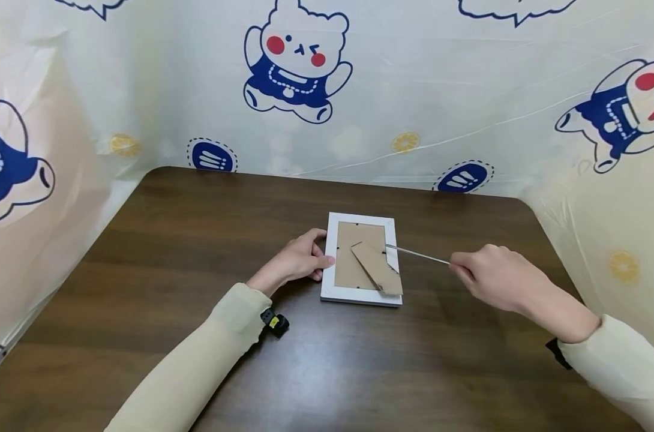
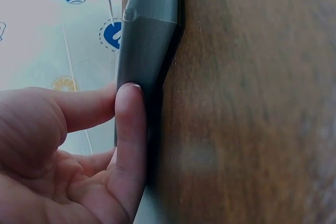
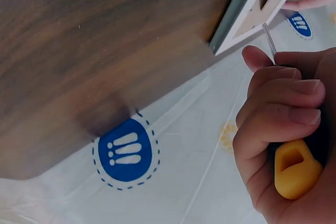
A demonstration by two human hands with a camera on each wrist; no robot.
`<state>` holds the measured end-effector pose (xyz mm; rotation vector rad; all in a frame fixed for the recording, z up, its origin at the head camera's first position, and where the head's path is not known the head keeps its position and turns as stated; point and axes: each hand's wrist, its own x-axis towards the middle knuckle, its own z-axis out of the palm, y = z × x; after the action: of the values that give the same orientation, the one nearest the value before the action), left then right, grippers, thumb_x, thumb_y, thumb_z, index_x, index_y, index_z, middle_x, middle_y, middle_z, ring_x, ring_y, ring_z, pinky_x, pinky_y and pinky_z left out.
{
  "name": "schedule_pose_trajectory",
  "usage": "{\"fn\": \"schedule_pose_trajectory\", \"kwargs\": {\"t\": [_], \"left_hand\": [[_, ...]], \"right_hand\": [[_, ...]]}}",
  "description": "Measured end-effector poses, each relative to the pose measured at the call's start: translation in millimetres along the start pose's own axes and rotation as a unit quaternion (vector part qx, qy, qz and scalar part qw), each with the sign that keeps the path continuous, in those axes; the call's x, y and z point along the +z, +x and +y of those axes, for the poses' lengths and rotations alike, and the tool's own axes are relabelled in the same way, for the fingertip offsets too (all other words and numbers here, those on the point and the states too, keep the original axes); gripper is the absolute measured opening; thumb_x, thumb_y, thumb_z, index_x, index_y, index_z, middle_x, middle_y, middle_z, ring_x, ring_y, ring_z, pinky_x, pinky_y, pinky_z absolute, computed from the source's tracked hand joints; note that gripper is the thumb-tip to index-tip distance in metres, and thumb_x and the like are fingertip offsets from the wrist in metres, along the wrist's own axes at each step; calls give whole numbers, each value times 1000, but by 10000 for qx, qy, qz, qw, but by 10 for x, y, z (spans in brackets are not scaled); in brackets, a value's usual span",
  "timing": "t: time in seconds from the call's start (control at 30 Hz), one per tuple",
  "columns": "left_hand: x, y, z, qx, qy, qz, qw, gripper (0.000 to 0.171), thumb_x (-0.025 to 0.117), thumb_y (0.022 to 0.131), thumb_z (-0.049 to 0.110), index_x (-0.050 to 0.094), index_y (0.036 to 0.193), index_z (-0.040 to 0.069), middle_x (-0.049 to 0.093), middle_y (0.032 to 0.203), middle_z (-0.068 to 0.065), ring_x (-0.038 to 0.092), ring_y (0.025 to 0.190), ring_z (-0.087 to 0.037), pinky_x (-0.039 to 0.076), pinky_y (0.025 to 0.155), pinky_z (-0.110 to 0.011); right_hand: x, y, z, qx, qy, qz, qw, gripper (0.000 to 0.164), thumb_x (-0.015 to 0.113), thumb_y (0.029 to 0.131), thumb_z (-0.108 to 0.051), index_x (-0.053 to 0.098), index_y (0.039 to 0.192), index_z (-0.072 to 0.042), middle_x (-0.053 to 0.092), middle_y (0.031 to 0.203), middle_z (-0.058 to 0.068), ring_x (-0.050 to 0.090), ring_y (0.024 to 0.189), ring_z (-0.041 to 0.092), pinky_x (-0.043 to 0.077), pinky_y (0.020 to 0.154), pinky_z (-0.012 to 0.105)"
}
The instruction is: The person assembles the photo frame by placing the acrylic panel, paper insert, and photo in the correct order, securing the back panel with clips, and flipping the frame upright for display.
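Both forearms in pale cream sleeves (image 1: 197, 366) enter from the near edge of the dark brown wooden worktop (image 1: 208, 240). A small black and yellow device (image 1: 275, 324) sits at the left wrist.

Right hand (image 1: 494, 277): fingers curled tight round the yellow and black handle (image 3: 296, 169) of a screwdriver; grip confirmed in the right wrist view, thumb tip lying along the start of the shaft. The thin metal shaft (image 1: 417, 255) runs from the fingertips away to this hand's left, tip meeting the right-hand inner edge of the frame back. Whether the tip touches a tab there cannot be told.

Left hand (image 1: 300, 261): thumb and fingers hold the left edge of the small white rectangular picture frame (image 1: 359, 297), thumb on top of the border, fingers against its side. In the left wrist view a fingertip (image 2: 128, 124) lies pressed flat along the frame's side wall where it meets the worktop.

The frame lies face down, flat on the worktop, between the two hands, just right of the left hand and well left of the right. Its brown cardboard backing (image 1: 344, 258) faces up, with the cardboard easel stand (image 1: 375, 270) lying diagonally across it.

Beyond the worktop's far edge, a cream plastic sheet printed with blue and white cartoon bears (image 1: 297, 60) hangs as backdrop and wraps both sides.
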<state>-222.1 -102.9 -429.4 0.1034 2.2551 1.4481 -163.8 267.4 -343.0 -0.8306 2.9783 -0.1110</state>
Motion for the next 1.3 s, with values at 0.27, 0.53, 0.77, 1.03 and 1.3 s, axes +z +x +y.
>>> {"fn": "schedule_pose_trajectory", "kwargs": {"t": [0.27, 0.53, 0.77, 1.03, 1.3], "left_hand": [[6, 3, 5, -8, 36, 16, 10000, 73, 75, 100, 10, 37, 162, 9, 64, 104, -15, 66, 70, -18, 65, 66, -30], [17, 7, 13, -10, 43, 22, 10000, 74, 75, 100, 10, 36, 163, 10, 64, 104, -15, 66, 71, -18, 65, 66, -30], [11, -3, 21, -9, 35, 28, 10000, 73, 74, 100, 9, 35, 163, 9, 63, 105, -15, 66, 71, -18, 64, 66, -29], [-29, -2, 72, 13, 99, -19, 9999, 74, 74, 100, 10, 35, 163, 9, 63, 106, -16, 67, 72, -19, 65, 67, -30], [2, -10, 35, -42, 89, -21, 9999, 74, 75, 100, 10, 36, 163, 10, 63, 103, -15, 66, 70, -18, 64, 66, -30]], "right_hand": [[40, 18, -6, -218, -294, 141, 9992, 39, 61, 103, -16, 45, 69, -26, 35, 57, -12, 36, 52, 10, 31, 46, 30], [51, 11, -19, -96, -300, 58, 9995, 37, 61, 102, -14, 48, 69, -25, 36, 56, -11, 37, 51, 10, 30, 45, 29], [59, 17, -37, -392, -286, 206, 9986, 37, 62, 99, -8, 48, 68, -24, 35, 56, -12, 35, 49, 9, 29, 44, 28], [51, -7, -153, -719, -724, 490, 9936, 35, 64, 96, -2, 49, 69, -18, 36, 52, -9, 36, 41, 9, 30, 37, 26], [117, -25, -204, -926, -1180, 771, 9857, 33, 68, 93, 0, 49, 70, -15, 38, 51, -6, 42, 40, 16, 40, 34, 35]]}}
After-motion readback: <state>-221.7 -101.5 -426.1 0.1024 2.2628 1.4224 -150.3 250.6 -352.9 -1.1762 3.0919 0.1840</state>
